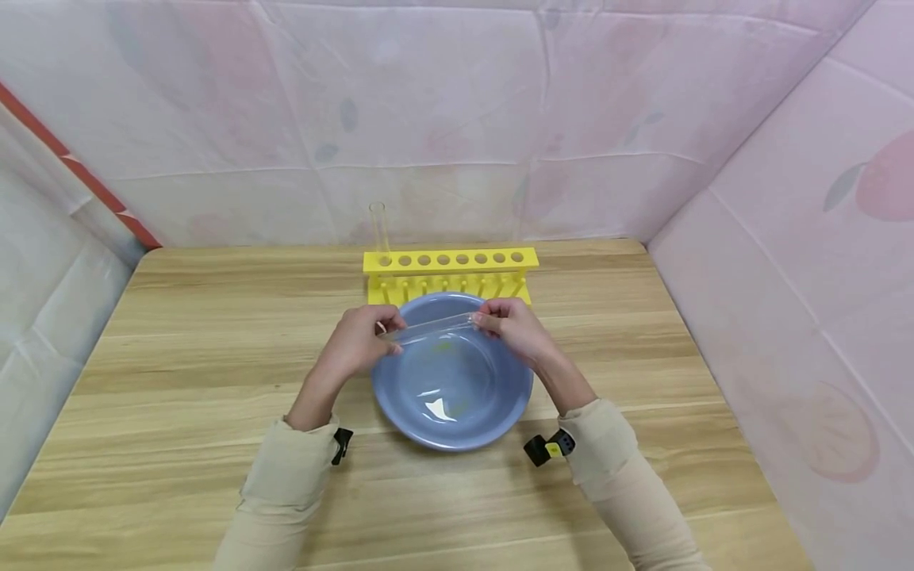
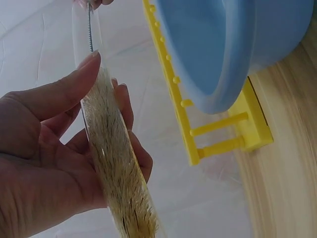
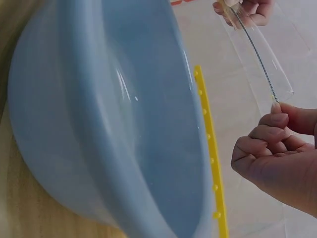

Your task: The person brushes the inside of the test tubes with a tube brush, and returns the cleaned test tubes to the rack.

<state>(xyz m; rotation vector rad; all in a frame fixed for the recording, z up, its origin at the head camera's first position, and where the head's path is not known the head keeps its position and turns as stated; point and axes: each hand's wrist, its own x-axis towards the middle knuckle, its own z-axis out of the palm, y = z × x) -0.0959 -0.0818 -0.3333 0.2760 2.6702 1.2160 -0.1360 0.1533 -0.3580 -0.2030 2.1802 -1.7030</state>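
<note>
Above a blue basin (image 1: 446,412), my left hand (image 1: 360,337) grips a clear glass test tube (image 1: 435,325) near its left end. Inside the tube sits a test tube brush, its pale bristles (image 2: 116,153) filling the part within the left hand's grasp. From the bristles a twisted wire stem (image 3: 256,53) runs to the tube's mouth. There my right hand (image 1: 517,329) pinches the stem's end between thumb and fingers, as the right wrist view shows. The tube lies nearly level, its right end a little farther back.
Behind the basin stands a yellow test tube rack (image 1: 457,262) with a row of holes. One upright glass test tube (image 1: 379,230) occupies its leftmost hole. Everything rests on a wooden table (image 1: 214,357). Patterned cloth (image 1: 443,119) hangs behind it and along the sides.
</note>
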